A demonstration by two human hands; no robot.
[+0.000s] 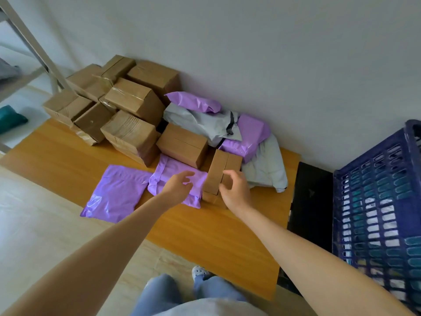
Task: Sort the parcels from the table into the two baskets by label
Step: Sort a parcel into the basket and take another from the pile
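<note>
A low wooden table (205, 231) holds several parcels. A small brown box (222, 168) lies near its front, between my two hands. My left hand (178, 184) hovers with loosely spread fingers over a purple mailer bag (173, 172), just left of the box. My right hand (235, 189) reaches at the box's near right corner with curved fingers, holding nothing that I can see. Another flat purple mailer (116, 192) lies further left. A blue slatted basket (376, 213) stands to the right of the table.
Several taped brown boxes (127, 103) are stacked at the table's back left against the wall. Purple and grey mailer bags (230, 126) pile behind the small box. A black object (309, 201) sits between table and basket. A metal shelf frame (29, 42) stands far left.
</note>
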